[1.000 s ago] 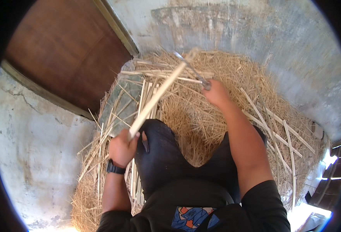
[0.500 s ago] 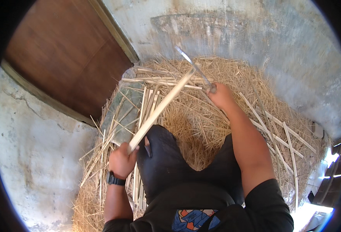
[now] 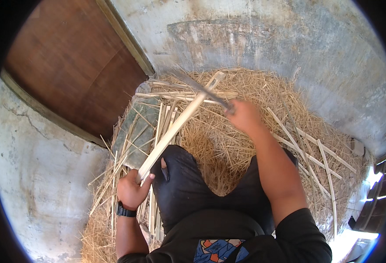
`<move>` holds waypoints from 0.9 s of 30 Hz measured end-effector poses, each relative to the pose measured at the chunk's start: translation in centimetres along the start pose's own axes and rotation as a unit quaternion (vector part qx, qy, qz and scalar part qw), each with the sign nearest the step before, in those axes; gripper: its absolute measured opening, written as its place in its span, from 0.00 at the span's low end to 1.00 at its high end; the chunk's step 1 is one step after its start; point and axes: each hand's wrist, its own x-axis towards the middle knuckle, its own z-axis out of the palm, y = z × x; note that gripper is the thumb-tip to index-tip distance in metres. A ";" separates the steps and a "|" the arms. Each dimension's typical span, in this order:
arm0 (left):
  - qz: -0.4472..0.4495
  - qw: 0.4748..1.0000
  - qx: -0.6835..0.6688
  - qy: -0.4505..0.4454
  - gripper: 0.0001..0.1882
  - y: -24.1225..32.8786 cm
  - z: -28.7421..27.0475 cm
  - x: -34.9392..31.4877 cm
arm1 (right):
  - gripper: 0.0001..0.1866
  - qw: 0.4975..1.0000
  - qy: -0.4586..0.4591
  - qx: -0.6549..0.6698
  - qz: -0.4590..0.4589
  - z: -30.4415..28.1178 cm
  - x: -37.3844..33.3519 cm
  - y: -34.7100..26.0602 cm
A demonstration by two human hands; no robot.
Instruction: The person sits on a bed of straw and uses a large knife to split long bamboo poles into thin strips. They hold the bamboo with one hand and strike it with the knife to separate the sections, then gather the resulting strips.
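Observation:
My left hand (image 3: 133, 189) is closed around the near end of a long pale split-bamboo strip (image 3: 173, 130), which slants up and away to the right. My right hand (image 3: 244, 115) grips a long-bladed knife (image 3: 218, 100) by its handle. The blade, smeared by motion, crosses the strip near its far end. Whether it touches the wood or only passes over it, I cannot tell.
Straw shavings (image 3: 221, 149) cover the floor between and around my legs. Loose strips (image 3: 326, 168) lie at the right, more beside my left leg (image 3: 158, 125). A flat grey-green slab (image 3: 133, 131) lies at the left. A brown door (image 3: 74, 57) and a stained wall (image 3: 267, 44) stand beyond.
The knife has swung down and left so its blade now crosses the strip further along. My left hand and the strip's near end have shifted slightly left and toward me.

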 end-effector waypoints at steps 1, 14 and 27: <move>0.016 1.000 -0.008 0.018 0.26 0.3 0.4 0.3 | 0.12 0.997 -0.001 -0.023 -0.069 1.1 -0.6 0.0; 0.031 0.997 0.006 0.071 0.21 -1.0 0.8 0.0 | 0.12 0.995 -0.062 0.067 0.050 1.1 -0.9 -0.6; 0.030 0.997 0.000 0.066 0.22 -3.5 0.4 -0.8 | 0.12 0.999 0.007 -0.011 0.033 -1.0 -0.5 -0.8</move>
